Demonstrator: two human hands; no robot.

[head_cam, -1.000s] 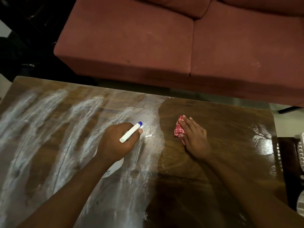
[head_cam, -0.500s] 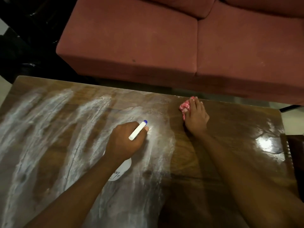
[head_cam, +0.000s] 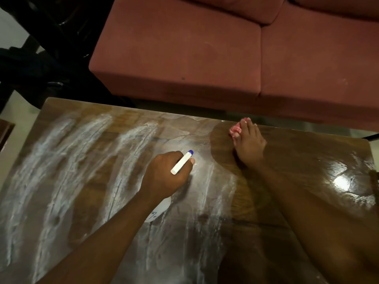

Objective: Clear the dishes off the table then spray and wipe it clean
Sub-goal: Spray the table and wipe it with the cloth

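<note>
Head view: no dishes are visible on the dark brown glossy wooden table (head_cam: pixel 307 160), so the step in hand is judged to be wiping. The left hand (head_cam: pixel 164 177), near the table's centre, has its fingers curled round the head of a white spray bottle with a blue nozzle tip (head_cam: pixel 181 163), the nozzle pointing far-right. The right hand (head_cam: pixel 249 144), fingers straight and together, presses a red-and-white checked cloth (head_cam: pixel 234 129) flat at the table's far edge. The right part of the top looks wiped and shiny; white streaky residue (head_cam: pixel 67 152) covers the left and middle. Next move, as judged: draw the cloth toward the near edge, then work leftward into the streaks with the bottle lifted clear. Hard to see: the bottle body lies mostly under the left wrist, most of the cloth is under the fingers, the table's near and right edges are cut off, and the dark clutter (head_cam: pixel 41 64) beside the maroon fabric sofa (head_cam: pixel 184 48) is unreadable.
</note>
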